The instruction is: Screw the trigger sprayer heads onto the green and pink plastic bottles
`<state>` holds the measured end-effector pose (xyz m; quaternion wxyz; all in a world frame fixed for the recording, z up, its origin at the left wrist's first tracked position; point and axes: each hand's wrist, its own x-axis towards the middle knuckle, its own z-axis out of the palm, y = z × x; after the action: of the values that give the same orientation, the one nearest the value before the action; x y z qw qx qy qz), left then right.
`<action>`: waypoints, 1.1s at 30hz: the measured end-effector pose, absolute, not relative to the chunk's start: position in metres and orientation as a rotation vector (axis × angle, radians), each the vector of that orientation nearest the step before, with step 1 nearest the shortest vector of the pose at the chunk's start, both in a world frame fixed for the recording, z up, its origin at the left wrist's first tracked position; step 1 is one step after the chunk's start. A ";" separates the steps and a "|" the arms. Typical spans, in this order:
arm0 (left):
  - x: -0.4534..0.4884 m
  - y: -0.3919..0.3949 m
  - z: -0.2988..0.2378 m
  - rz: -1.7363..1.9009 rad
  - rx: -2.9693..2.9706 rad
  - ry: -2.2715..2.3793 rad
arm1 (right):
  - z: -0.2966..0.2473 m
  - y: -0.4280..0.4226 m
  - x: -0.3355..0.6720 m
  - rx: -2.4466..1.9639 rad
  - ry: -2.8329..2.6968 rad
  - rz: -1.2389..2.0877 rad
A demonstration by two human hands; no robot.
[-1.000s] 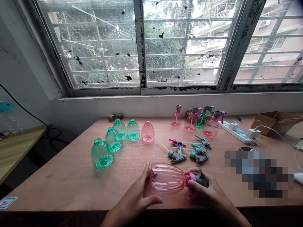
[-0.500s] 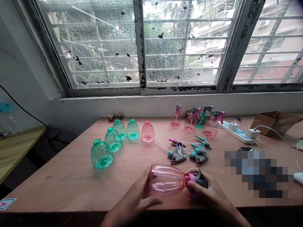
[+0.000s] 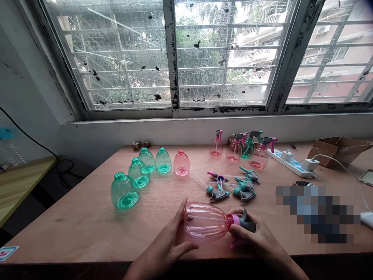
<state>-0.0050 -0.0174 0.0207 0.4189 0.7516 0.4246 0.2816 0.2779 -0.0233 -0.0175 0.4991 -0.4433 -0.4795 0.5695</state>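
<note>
A clear pink spray bottle [image 3: 205, 222] lies sideways above the front of the table, its base to the left. My left hand [image 3: 171, 237] cups the base end, fingers partly hidden behind it and the thumb stretched out below. At the neck, my right hand [image 3: 252, 233] pinches the pink collar [image 3: 235, 220] between thumb and fingers, beneath the dark spray head [image 3: 247, 221]. Just beyond the bottle lie several loose spray heads [image 3: 217, 193] with thin tubes. To the left stand several open green bottles [image 3: 125, 192] and one open pink bottle [image 3: 181, 163].
Several bottles with spray heads [image 3: 259, 157] stand at the back right. Beside them are a white power strip [image 3: 293, 163] with plugs and an open cardboard box [image 3: 339, 151]. A blurred-out patch [image 3: 317, 214] covers something at right. The table's front edge runs below my hands.
The view has shifted very slightly. Both hands hold nearly the same place on the bottle; the left fingertips have moved up a little at its base.
</note>
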 end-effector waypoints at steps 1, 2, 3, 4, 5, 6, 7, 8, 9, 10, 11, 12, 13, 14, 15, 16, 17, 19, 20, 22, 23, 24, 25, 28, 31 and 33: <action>-0.005 -0.017 0.021 0.711 1.876 1.068 | -0.017 -0.023 0.278 -1.071 -1.161 1.381; -0.004 -0.018 0.021 0.706 1.865 1.076 | -0.017 -0.023 0.278 -1.074 -1.160 1.382; -0.004 -0.018 0.021 0.695 1.854 1.087 | -0.017 -0.023 0.278 -1.078 -1.158 1.382; -0.004 -0.018 0.021 0.680 1.847 1.095 | -0.017 -0.023 0.278 -1.084 -1.157 1.381; -0.004 -0.018 0.021 0.664 1.844 1.098 | -0.017 -0.023 0.278 -1.087 -1.159 1.380; -0.004 -0.018 0.021 0.648 1.845 1.096 | -0.017 -0.023 0.278 -1.086 -1.163 1.381; -0.005 -0.018 0.022 0.638 1.849 1.091 | -0.017 -0.023 0.279 -1.083 -1.165 1.385; -0.005 -0.017 0.022 0.635 1.855 1.084 | -0.017 -0.022 0.279 -1.077 -1.168 1.390; -0.005 -0.016 0.022 0.639 1.860 1.077 | -0.017 -0.022 0.279 -1.075 -1.169 1.393; -0.005 -0.016 0.021 0.650 1.860 1.068 | -0.018 -0.022 0.279 -1.073 -1.170 1.395; -0.005 -0.015 0.021 0.661 1.854 1.057 | -0.018 -0.022 0.280 -1.075 -1.171 1.395; -0.005 -0.014 0.020 0.668 1.844 1.045 | -0.019 -0.022 0.280 -1.079 -1.172 1.393; -0.005 -0.013 0.020 0.667 1.834 1.035 | -0.019 -0.022 0.280 -1.081 -1.174 1.390; -0.005 -0.013 0.019 0.658 1.824 1.023 | -0.020 -0.022 0.280 -1.083 -1.175 1.388; -0.006 -0.013 0.018 0.645 1.819 1.012 | -0.020 -0.022 0.281 -1.085 -1.173 1.387; -0.006 -0.012 0.018 0.632 1.818 1.005 | -0.021 -0.022 0.281 -1.086 -1.170 1.388; -0.007 -0.012 0.017 0.623 1.824 1.007 | -0.021 -0.022 0.281 -1.087 -1.168 1.389; -0.008 -0.012 0.017 0.620 1.844 1.028 | -0.020 -0.022 0.280 -1.087 -1.165 1.387; -0.008 -0.012 0.017 0.628 1.857 1.043 | -0.020 -0.022 0.280 -1.085 -1.165 1.385; -0.008 -0.012 0.017 0.648 1.880 1.046 | -0.019 -0.022 0.279 -1.081 -1.167 1.385; -0.008 -0.012 0.018 0.653 1.889 1.038 | -0.019 -0.022 0.279 -1.078 -1.168 1.386; -0.007 -0.012 0.018 0.652 1.893 1.033 | -0.019 -0.022 0.279 -1.075 -1.165 1.389; -0.006 -0.013 0.018 0.645 1.894 1.036 | -0.018 -0.022 0.279 -1.072 -1.162 1.392; -0.005 -0.014 0.019 0.619 1.875 1.059 | -0.018 -0.023 0.278 -1.072 -1.149 1.393; -0.004 -0.015 0.019 0.608 1.881 1.074 | -0.017 -0.023 0.278 -1.078 -1.149 1.388; -0.004 -0.014 0.018 0.625 1.911 1.066 | -0.017 -0.024 0.279 -1.077 -1.160 1.384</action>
<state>-0.0044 -0.0144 0.0184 0.4197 0.7621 0.4253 0.2491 0.2786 -0.0235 -0.0167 0.4965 -0.4449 -0.4788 0.5713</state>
